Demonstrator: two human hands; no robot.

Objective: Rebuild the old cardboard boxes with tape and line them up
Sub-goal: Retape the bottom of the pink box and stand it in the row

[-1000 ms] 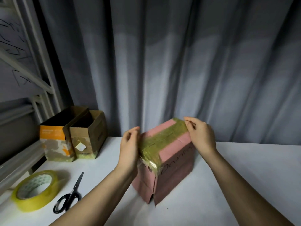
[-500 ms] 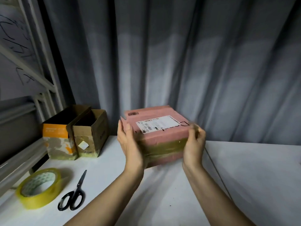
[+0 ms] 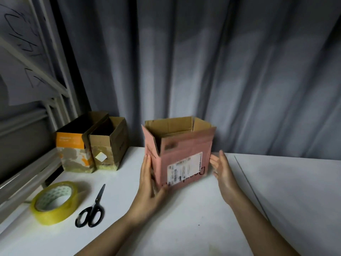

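1. A grey curtain point(image 3: 221, 71) hangs in heavy folds across the whole back of the room.
2. A white bench point(image 3: 286, 191) stands in front of it, with a thin seam running diagonally on the right.
3. A white metal frame point(image 3: 53, 74) stands at the left, with scribbled paper point(image 3: 20, 58) behind its bars.
4. The light is dim.
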